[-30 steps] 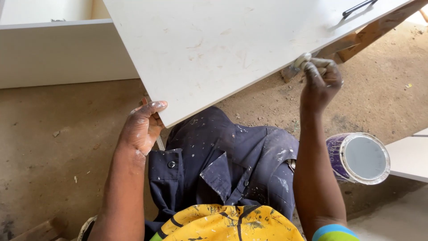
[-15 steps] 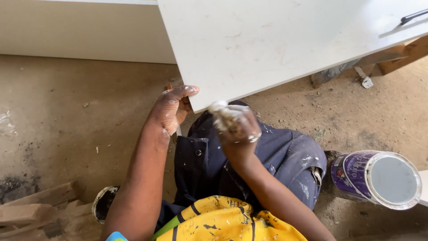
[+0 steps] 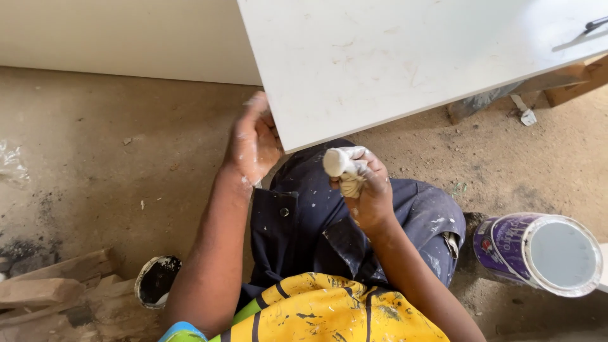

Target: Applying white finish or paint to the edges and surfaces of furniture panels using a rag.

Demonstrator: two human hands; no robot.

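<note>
A large white painted board point(image 3: 405, 57) lies tilted in front of me, its near corner over my knees. My left hand point(image 3: 253, 142) grips that corner's left edge, fingers against the side. Just below the board's near edge, my right hand point(image 3: 364, 183) is shut on a small paint-soaked cloth wad point(image 3: 339, 163), its rounded white tip pointing up-left. The wad is not touching the board. Both hands are smeared with white paint. My dark blue trousers point(image 3: 316, 221) are spattered too.
A purple paint can point(image 3: 538, 250) with a pale lid lies at the right on the dirt floor. Wood scraps point(image 3: 50, 285) and a dark round lid point(image 3: 155, 282) sit at lower left. A white panel point(image 3: 126, 38) runs along the back; timber blocks point(image 3: 570, 85) prop the board.
My right hand came back from the board's far right edge to just under the near corner, holding the wad. The view shifted left; my left hand stayed on the corner.
</note>
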